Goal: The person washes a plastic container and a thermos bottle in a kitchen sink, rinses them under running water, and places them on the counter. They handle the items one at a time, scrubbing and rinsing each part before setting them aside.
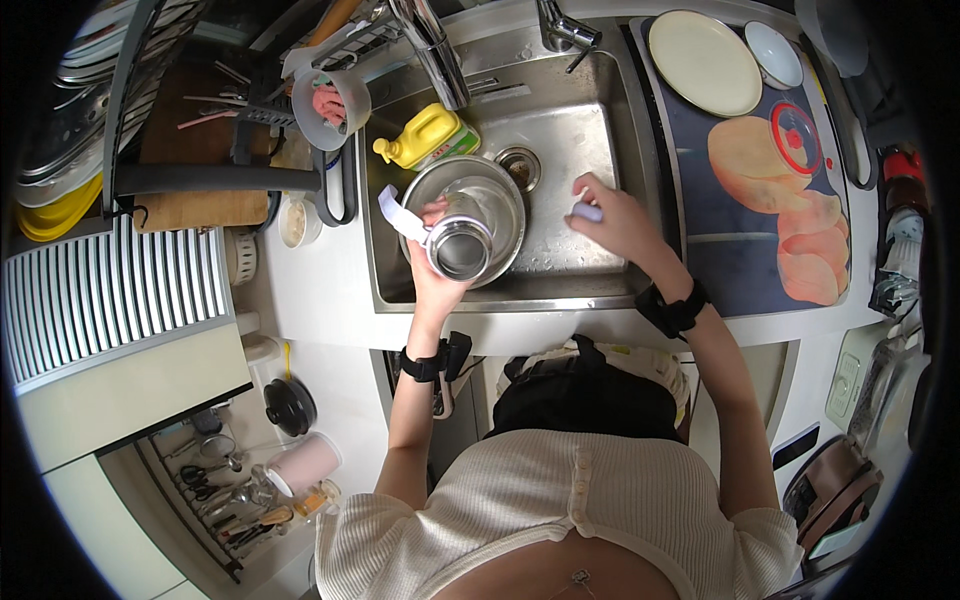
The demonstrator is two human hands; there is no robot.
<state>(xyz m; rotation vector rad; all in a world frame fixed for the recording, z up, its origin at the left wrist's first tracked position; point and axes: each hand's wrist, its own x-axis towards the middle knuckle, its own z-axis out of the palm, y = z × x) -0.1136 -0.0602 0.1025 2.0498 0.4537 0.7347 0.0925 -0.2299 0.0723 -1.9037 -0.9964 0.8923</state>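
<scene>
My left hand (pixel 433 271) grips an open-mouthed metal vacuum bottle (pixel 463 244) whose pale lavender strap (pixel 401 215) sticks out to the left. The bottle tilts with its mouth towards me, above a stainless steel bowl (pixel 510 217) with water in it. Between the fingers of my right hand (pixel 619 223) is a small lavender piece (pixel 587 212), perhaps a cap; its exact kind cannot be made out. That hand hovers over the right side of the steel sink (pixel 574 142). Behind the bowl, a yellow detergent bottle (pixel 427 139) leans in the sink.
A chrome faucet (pixel 435 56) reaches over the sink's back left. On the patterned mat (pixel 720 270) at right lie a cream plate (pixel 705 64), a white bowl (pixel 774 54) and a red-rimmed lid (pixel 796 138). At left, a dish rack (pixel 217 178) and a cup holding a pink cloth (pixel 330 105) border the sink.
</scene>
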